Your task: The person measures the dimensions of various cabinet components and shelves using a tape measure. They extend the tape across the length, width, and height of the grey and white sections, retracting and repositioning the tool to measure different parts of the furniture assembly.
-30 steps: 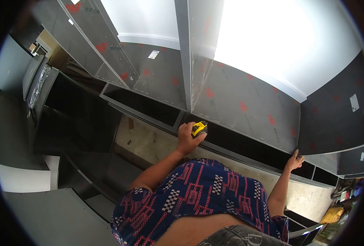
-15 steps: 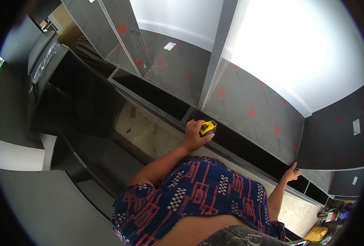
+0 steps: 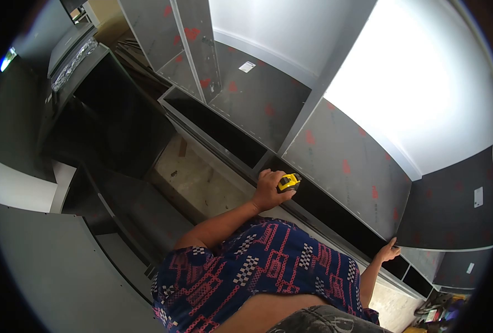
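Observation:
A yellow and black tape measure (image 3: 289, 182) is in my left hand (image 3: 269, 192), fingers wrapped round its case. This hand is over the front rail of a long grey cabinet frame (image 3: 307, 215), next to its dark open slot. My right hand (image 3: 388, 253) is at the right part of the same frame, near the corner where the grey board (image 3: 346, 166) meets the dark upright panel (image 3: 446, 205). One finger of it points up and the others are curled. A small dark spot shows at its fingers; I cannot make out what it is.
Tall grey dividers (image 3: 327, 77) with red print stand on the cabinet frame. Dark cabinet units (image 3: 107, 122) stand at the left, with a large grey panel (image 3: 52, 261) below them. Assorted items (image 3: 446, 311) lie on the floor at the lower right.
The view has tilted, so the cabinet appears shifted right and down at the left side. My left hand still holds the tape measure; my right hand stays near the same corner.

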Available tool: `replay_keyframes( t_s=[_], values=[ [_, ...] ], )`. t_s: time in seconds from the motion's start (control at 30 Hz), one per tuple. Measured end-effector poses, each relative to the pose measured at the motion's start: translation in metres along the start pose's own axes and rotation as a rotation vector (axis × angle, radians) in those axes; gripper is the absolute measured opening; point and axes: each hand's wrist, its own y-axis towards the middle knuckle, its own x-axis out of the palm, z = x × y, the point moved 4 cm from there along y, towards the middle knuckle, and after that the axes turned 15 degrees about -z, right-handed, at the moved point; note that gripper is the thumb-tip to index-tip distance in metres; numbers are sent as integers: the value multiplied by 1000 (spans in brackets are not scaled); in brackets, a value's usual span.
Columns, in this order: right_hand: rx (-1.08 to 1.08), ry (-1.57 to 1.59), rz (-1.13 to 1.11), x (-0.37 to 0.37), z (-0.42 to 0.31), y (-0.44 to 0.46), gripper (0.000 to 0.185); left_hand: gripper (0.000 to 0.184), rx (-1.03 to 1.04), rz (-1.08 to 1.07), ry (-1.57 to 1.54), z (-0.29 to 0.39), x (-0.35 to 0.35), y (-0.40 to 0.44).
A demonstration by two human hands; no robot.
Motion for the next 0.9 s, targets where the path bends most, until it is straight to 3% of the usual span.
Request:
replay_keyframes(
  t_s=[0.17, 0.27, 0.47, 0.57, 0.63, 0.7, 0.8, 0.9],
  values=[
    [22, -49, 47, 4, 0, 0, 65, 46, 0, 23, -12, 0, -2, -1],
    [145, -48, -86, 6, 5, 4, 70, 47, -3, 11, -2, -1, -1, -1],
    [158, -134, -39, 7, -3, 2, 63, 48, 35, 11, -1, -1, -1, -1],
    [175, -123, -177, 4, 0, 11, 62, 48, 43, -6, -25, -1, -1, -1],
    [195, -315, -382, -3, 3, 18, 63, 49, 50, -17, -44, -2, -3, -1],
    [40, -384, -518, -24, -22, 3, 51, 49, 20, -30, -59, -2, -3, -3],
    [-234, -288, -384, -44, -67, -17, 32, 51, -25, -87, -50, -2, -3, 0],
    [-98, 377, -660, -34, -134, -41, 30, 51, 3, -148, -173, 12, -4, 4]
  ],
)
